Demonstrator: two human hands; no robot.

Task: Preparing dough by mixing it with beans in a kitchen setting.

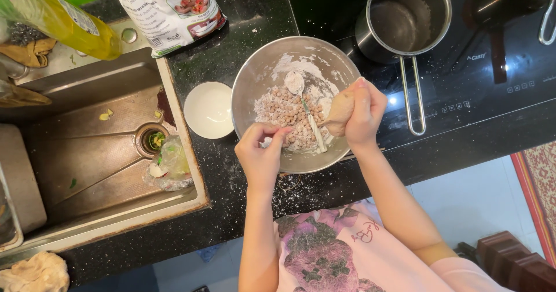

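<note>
A steel mixing bowl (255, 78) stands on the black counter, holding white flour and several small floured dough balls (288, 114). A spoon (307, 112) lies in it, its head dusted white. My right hand (365, 112) grips a lump of beige dough (340, 112) over the bowl's right rim. My left hand (262, 153) is at the near rim, its fingertips pinched together at a small bit of dough above the balls.
A small empty white bowl (208, 109) sits left of the mixing bowl. Left again is a steel sink (87, 147) with scraps. A flour bag (171, 8) and yellow bottle (69, 23) stand behind. A saucepan (405, 20) rests on the black hob (492, 78).
</note>
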